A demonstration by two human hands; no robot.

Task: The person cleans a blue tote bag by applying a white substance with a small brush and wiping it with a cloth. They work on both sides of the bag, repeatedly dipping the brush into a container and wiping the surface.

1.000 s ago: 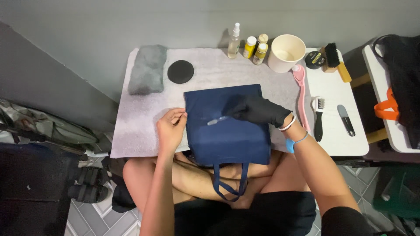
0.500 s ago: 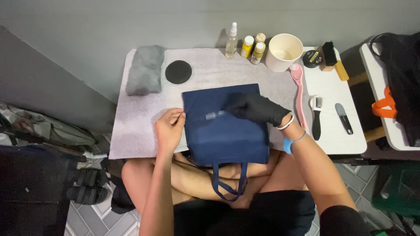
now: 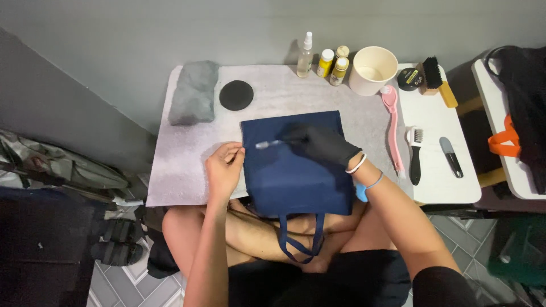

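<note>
A navy blue tote bag [image 3: 296, 170] lies flat on a grey towel [image 3: 182, 170], its handles hanging over the table's near edge. My left hand [image 3: 223, 169] is bare and pinches the bag's left edge. My right hand [image 3: 321, 145] wears a black glove and holds a thin light-coloured brush [image 3: 270, 144], whose tip rests on the bag's upper left part. White and blue bands circle my right wrist.
At the back stand a folded grey cloth [image 3: 193, 92], a black round pad [image 3: 236, 95], a spray bottle [image 3: 305, 57], small yellow bottles [image 3: 333, 62] and a cream cup [image 3: 372, 69]. Right of the bag lie a pink brush [image 3: 392, 125], black brushes [image 3: 415, 153] and a tin [image 3: 408, 78].
My gloved right hand has shifted slightly left along the bag's upper part with the brush. My left hand stays on the bag's left edge.
</note>
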